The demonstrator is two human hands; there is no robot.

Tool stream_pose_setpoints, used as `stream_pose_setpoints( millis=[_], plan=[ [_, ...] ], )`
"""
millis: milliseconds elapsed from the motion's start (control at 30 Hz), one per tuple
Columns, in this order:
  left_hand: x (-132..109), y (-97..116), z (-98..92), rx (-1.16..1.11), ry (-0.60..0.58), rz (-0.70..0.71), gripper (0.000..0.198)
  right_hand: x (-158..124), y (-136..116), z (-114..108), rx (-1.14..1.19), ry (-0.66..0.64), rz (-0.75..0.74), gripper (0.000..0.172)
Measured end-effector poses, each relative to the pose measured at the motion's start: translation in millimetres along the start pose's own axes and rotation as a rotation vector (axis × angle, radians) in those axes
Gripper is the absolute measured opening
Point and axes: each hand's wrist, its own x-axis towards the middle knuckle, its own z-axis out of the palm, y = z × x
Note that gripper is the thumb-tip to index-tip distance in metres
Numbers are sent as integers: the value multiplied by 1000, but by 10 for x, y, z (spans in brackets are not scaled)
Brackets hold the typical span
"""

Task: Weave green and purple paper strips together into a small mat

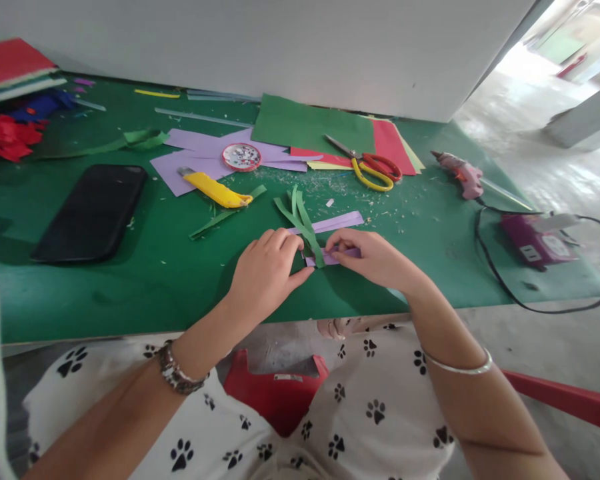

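Note:
Near the table's front edge, my left hand pinches the left end of a short purple paper strip. My right hand grips the same strip farther right, between thumb and fingers. Green paper strips lie across it between my hands, their loose ends fanning away from me. Just behind them lies a longer purple paper strip, its left part hidden by my left hand. How the green and purple strips join is too small to make out.
A yellow cutter, a phone and scissors lie around the green table. Purple sheets, a green sheet and a round tin are behind. At right are a pink glue gun and a purple corded box.

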Motion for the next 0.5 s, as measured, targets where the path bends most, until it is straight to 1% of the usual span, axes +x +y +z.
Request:
stream_pose_setpoints(
  millis=[200,300,400,500],
  plan=[
    [-1,13,6,-13,-23,63,11,2,-7,-9,-21,-9,7,10],
    [1,13,9,-30,-27,55,10,0,-10,-14,-23,-7,0,11],
    [0,14,3,-40,-28,35,9,-7,-8,-15,-27,31,-23,11],
    [-3,16,-2,-37,-13,31,13,-16,-4,-11,-64,58,-71,11]
  ],
)
